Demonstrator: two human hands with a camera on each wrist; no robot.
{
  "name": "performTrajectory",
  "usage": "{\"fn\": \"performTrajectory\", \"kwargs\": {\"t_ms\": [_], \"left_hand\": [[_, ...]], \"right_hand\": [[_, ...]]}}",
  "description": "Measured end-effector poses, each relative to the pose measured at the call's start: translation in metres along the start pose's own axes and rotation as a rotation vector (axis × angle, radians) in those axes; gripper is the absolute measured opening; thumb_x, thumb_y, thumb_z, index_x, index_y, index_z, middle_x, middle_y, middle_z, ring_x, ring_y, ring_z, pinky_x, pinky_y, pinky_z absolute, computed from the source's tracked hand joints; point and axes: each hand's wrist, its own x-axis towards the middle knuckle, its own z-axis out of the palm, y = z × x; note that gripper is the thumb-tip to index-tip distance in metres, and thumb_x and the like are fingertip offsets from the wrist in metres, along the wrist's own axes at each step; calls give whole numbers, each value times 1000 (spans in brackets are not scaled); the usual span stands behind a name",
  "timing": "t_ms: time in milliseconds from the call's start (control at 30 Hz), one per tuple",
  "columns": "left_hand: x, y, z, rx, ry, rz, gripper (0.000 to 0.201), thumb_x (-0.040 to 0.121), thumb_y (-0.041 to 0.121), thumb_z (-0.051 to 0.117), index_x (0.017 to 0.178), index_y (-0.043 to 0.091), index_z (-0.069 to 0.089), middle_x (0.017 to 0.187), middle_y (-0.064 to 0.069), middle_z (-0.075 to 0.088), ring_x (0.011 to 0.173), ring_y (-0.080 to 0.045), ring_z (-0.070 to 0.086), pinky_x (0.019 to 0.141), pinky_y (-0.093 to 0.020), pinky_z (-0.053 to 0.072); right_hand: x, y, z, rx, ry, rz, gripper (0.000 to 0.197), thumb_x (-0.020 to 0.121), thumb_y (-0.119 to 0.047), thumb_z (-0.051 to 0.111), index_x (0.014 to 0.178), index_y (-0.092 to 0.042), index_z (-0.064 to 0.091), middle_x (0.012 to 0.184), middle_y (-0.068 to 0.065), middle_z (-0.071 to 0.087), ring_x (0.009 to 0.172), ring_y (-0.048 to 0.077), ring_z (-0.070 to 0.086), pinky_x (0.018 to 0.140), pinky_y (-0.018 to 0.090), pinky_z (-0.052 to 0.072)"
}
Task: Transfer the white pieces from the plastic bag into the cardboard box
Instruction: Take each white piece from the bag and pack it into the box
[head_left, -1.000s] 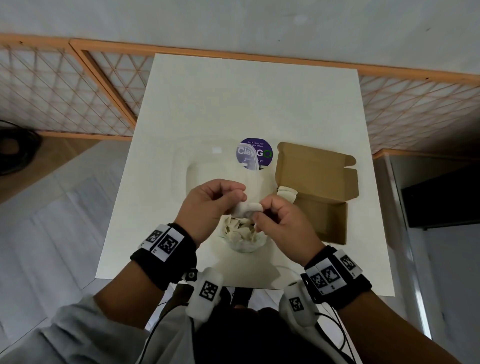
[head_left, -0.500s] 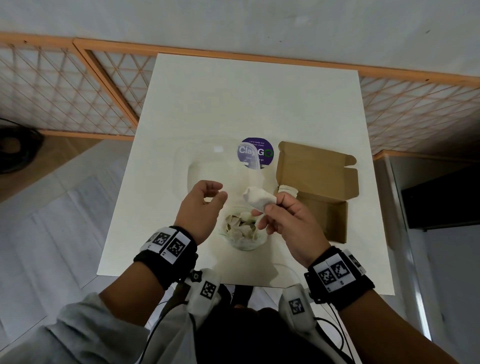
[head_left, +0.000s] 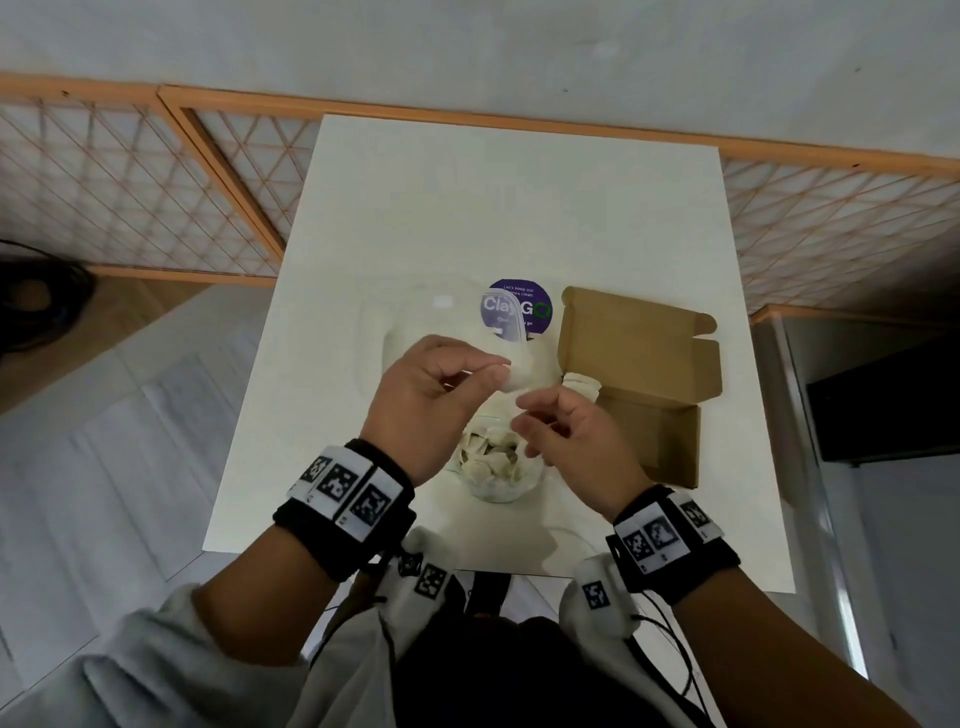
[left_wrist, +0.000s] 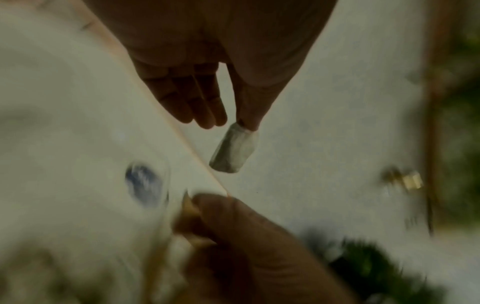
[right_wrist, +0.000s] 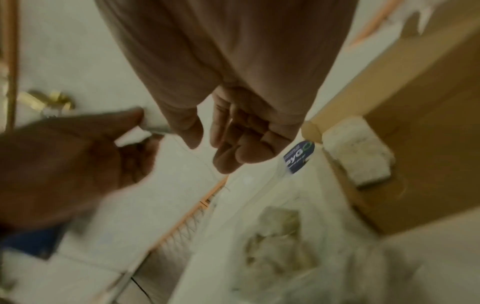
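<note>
Purple sticker (head_left: 516, 308) reading "ClayGO", cardboard box (head_left: 640, 347)

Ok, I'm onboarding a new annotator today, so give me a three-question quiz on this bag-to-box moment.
1. True or false: the left hand pinches a white piece.
2. How many white pieces already lie in the cardboard box?
3. The right hand is: A) gripping the box, B) holding nothing, above the plastic bag, C) flat on the table.

Key: 1 true; 2 one, at the box's left end; 3 B.
</note>
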Motion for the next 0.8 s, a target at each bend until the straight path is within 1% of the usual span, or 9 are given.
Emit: {"fn": "performTrajectory", "kwargs": {"t_ms": [100,200,267,367,467,600,667,733,800], "left_hand": [[-2,-2,-7,338,-70,167,11,97,27,73,102,29,82,93,6,68,86,-7,64,79,-11,48],[-1,-8,-10,369,-87,53,7,95,25,74,98,28,80,95,8,73,89,-1,65,79,-8,47],[-2,-10,-10,333,-82,-30,6,93,24,77,96,28,78,92,10,75,86,1,66,76,-5,46],[-5,-11,-10,316,-113,-57,6,92,24,78,88,27,75,87,11,75,82,-3,69,77,-15,53],[-7,-14,-11,404,-165,4,8,91,29,78,85,31,74,95,9,68,88,-6,66,83,-24,54],[-9,-16,-14,359,-170,-32,8,89,32,78,84,34,73,111,11,59,102,-4,61,89,-18,49],[-10,-15,-14,308,-155,-60,10,87,25,78,80,30,72,109,11,63,91,1,61,82,-16,47],[-9,-15,-16,230,-152,-103,12,89,14,75,80,20,70,100,7,71,72,1,61,72,-22,47],[-9,-14,-17,169,-177,-153,10,92,13,72,83,16,67,91,4,77,74,-9,69,72,-35,55]], "right_hand": [[6,12,-4,-347,24,-18,13,100,-26,67,113,-27,70,99,-16,71,80,2,65,79,24,56],[10,21,-1,-574,-28,-54,14,102,-26,63,113,-25,71,100,-14,67,84,0,61,74,18,49],[14,26,4,-710,-87,-67,16,102,-31,60,112,-27,71,102,-9,64,85,7,60,76,25,51],[22,31,15,-863,-129,-42,23,101,-44,57,107,-29,73,102,-5,62,86,15,62,76,35,52],[30,41,28,-974,-135,-35,31,98,-51,54,89,-26,71,90,0,65,74,20,64,60,30,44],[35,48,37,-918,-98,41,28,97,-44,59,82,-23,67,85,3,64,72,21,61,61,30,45],[34,45,35,-800,-99,71,22,97,-34,62,81,-19,65,84,3,66,74,22,62,64,32,49],[31,39,28,-648,-107,69,17,96,-28,66,85,-15,67,83,3,67,74,21,61,68,33,50],[25,31,19,-553,-116,37,13,96,-30,67,89,-19,67,89,-2,68,79,15,62,70,31,49]]}}
